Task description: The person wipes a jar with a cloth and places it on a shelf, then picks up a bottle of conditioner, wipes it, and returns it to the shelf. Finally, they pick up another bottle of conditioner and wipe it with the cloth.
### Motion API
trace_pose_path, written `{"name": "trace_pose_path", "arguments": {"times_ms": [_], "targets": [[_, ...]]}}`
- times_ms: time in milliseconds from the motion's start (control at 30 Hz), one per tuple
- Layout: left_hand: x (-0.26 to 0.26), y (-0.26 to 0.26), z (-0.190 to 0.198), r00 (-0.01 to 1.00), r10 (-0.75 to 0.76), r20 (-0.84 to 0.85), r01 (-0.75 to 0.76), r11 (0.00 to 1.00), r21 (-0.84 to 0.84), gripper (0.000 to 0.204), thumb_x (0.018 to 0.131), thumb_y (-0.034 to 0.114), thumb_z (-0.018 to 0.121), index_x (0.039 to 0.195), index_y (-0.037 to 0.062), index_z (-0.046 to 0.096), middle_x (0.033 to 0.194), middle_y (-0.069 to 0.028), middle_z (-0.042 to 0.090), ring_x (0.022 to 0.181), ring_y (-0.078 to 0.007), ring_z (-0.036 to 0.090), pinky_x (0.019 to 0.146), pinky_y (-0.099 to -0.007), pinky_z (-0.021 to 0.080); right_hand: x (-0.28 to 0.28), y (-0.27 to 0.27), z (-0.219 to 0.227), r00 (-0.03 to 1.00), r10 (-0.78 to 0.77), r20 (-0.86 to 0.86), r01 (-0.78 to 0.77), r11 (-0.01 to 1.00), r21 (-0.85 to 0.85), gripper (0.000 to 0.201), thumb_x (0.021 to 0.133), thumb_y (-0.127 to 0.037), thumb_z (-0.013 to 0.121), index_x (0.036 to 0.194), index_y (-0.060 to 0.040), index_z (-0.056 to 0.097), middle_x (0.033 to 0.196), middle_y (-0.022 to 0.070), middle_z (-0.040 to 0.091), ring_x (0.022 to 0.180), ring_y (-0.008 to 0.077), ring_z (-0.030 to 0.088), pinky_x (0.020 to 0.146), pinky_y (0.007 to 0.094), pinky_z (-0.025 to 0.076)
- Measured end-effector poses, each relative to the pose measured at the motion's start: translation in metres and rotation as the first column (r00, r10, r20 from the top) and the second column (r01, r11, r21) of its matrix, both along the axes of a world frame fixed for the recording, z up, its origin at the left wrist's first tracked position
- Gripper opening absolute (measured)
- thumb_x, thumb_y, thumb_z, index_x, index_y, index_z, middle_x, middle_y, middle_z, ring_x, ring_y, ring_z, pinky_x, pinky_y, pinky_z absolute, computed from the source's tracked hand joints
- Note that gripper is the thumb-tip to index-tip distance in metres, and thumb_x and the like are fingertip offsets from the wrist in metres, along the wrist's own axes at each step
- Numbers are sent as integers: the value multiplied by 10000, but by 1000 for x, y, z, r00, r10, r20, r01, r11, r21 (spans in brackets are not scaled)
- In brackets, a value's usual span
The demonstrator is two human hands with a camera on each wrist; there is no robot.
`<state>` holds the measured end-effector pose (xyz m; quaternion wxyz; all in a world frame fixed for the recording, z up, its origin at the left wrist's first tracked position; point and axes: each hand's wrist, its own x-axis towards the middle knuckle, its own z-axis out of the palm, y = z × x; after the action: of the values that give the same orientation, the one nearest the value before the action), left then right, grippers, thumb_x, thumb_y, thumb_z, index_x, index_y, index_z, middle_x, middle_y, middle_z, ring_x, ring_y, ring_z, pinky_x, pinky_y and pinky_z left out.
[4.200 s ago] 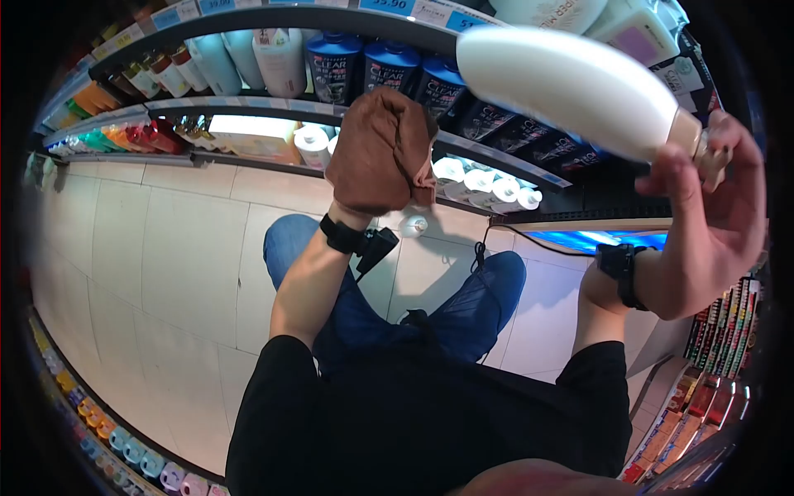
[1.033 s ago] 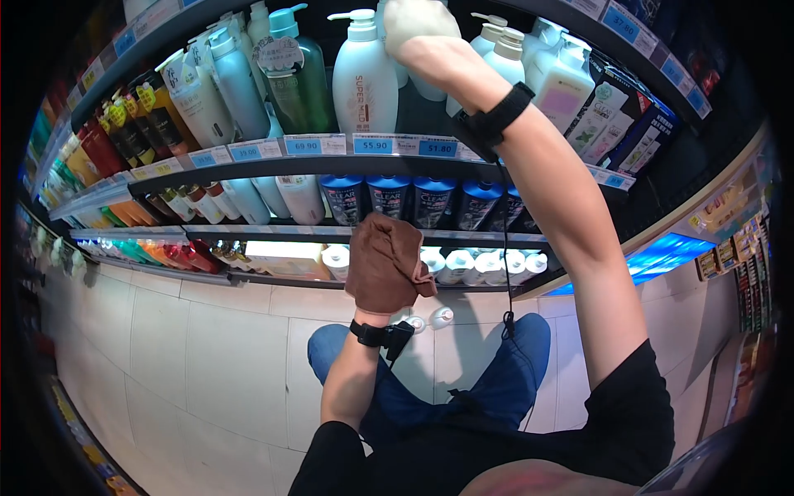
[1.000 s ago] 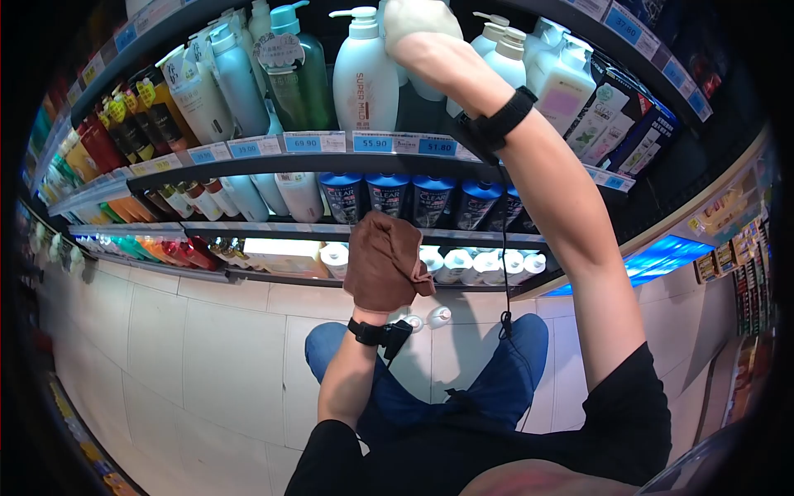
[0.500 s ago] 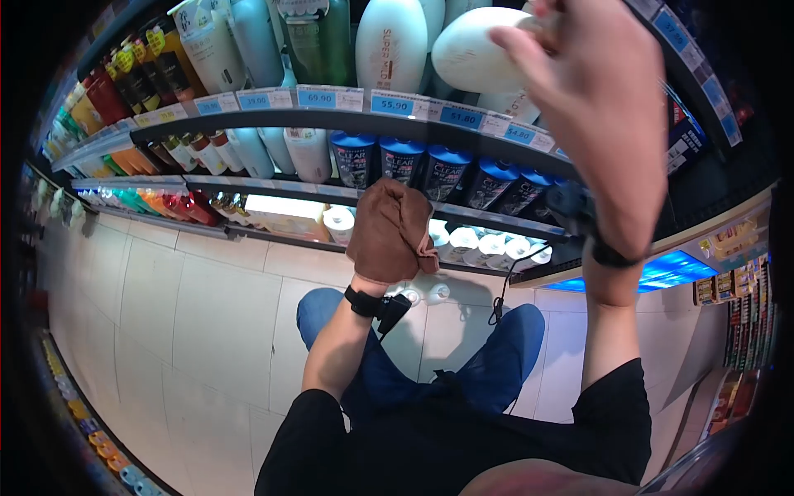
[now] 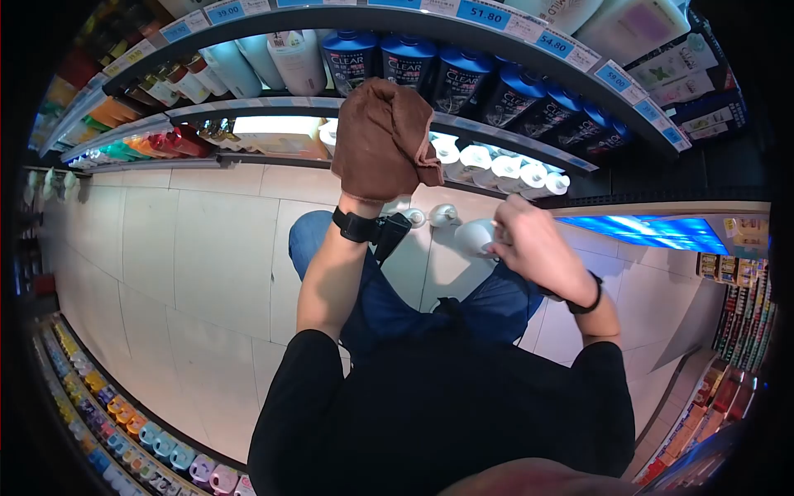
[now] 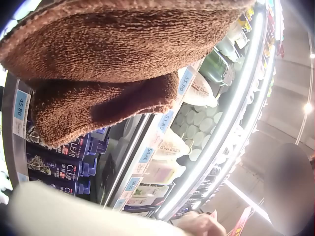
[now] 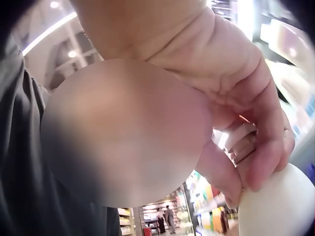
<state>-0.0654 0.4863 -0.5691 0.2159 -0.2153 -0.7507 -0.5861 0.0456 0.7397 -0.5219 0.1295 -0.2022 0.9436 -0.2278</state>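
Observation:
My right hand [image 5: 529, 240] is low in front of the shelves, over the right knee. It grips a white pump bottle [image 5: 475, 237] by its neck. In the right wrist view the fingers [image 7: 268, 147] curl round the pump top, with the white bottle body [image 7: 278, 201] below. Close beside it, two similar white bottles [image 5: 444, 216] stand on the floor. A brown cloth [image 5: 382, 140] with a towelling inner face covers my left hand, raised before the lower shelf. The cloth hides the fingers. In the left wrist view the cloth [image 6: 123, 44] hangs in folds.
Blue-capped dark shampoo bottles [image 5: 459, 78] line the shelf just ahead, with white bottles [image 5: 506, 169] on the bottom shelf. The price-tagged shelf edge [image 5: 513, 29] runs above. A lit blue panel [image 5: 645, 231] lies to the right. Tiled floor [image 5: 207, 256] spreads left.
My right hand has lifted a white pump bottle off the upper shelf and brought it down near the floor bottles. The head view has tilted downward. My left hand stays under the brown cloth.

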Motion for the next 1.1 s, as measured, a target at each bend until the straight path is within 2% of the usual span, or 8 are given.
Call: {"name": "trace_pose_path", "arguments": {"times_ms": [367,467,500,633,700,900,1000,1100], "targets": [[-8,17,-22,992,-95,-88,97,995,23,442,726,7,887,1071,-41,615,913,-93,740,719,-145,703,650,-286,589,28,-7,-315,988,-60,142,34,984,177,114,812,29,666,906,56,725,988,299,735,922,460,755,820,536,629],[-3,32,-20,695,-630,347,-3,480,877,428,767,-5,883,1058,-61,575,891,-119,703,682,-145,684,652,-287,602,22,-19,-377,979,-87,183,52,980,191,132,871,-2,620,934,42,728,962,300,743,929,468,756,820,552,627],[-1,34,-25,664,-656,358,-8,473,881,419,787,9,882,1050,-51,561,896,-115,700,666,-149,682,640,-287,597,25,-20,-384,977,-81,199,50,986,157,150,886,-6,610,970,40,726,1006,314,740,955,476,753,833,559,624],[-6,28,-5,988,-150,30,140,968,210,393,812,53,876,1028,-24,557,896,-92,693,768,-143,672,736,-274,573,29,-32,-387,945,-185,269,161,981,108,253,911,-3,601,1152,27,670,1157,338,695,1074,499,715,912,581,598],[-1,24,8,987,-154,53,142,972,189,322,859,61,836,1018,-10,565,892,-83,689,814,-142,664,776,-275,558,34,-36,-404,952,-186,245,175,982,63,540,787,59,679,1319,18,593,1226,394,611,1074,554,683,916,598,586],[3,27,11,968,-138,209,97,975,198,192,983,82,726,1003,-4,554,889,-96,677,752,-133,658,676,-283,569,32,-41,-353,850,-215,482,126,970,210,748,833,-99,787,1479,-18,419,1435,454,423,1094,594,669,954,579,589],[0,25,5,959,-196,207,126,943,308,234,984,137,743,1021,-3,559,902,-94,686,707,-132,660,623,-285,571,-3,-46,-223,845,-15,534,-169,941,294,893,796,-369,914,1506,-6,512,1420,369,585,1186,490,687,995,541,579],[1,21,14,965,-177,195,127,961,246,335,843,143,840,986,2,572,896,-88,689,735,-177,665,687,-303,562,-27,-42,-17,938,298,176,-275,951,-143,629,914,-319,828,1420,1,635,1273,242,718,1167,389,718,979,503,572]]}}
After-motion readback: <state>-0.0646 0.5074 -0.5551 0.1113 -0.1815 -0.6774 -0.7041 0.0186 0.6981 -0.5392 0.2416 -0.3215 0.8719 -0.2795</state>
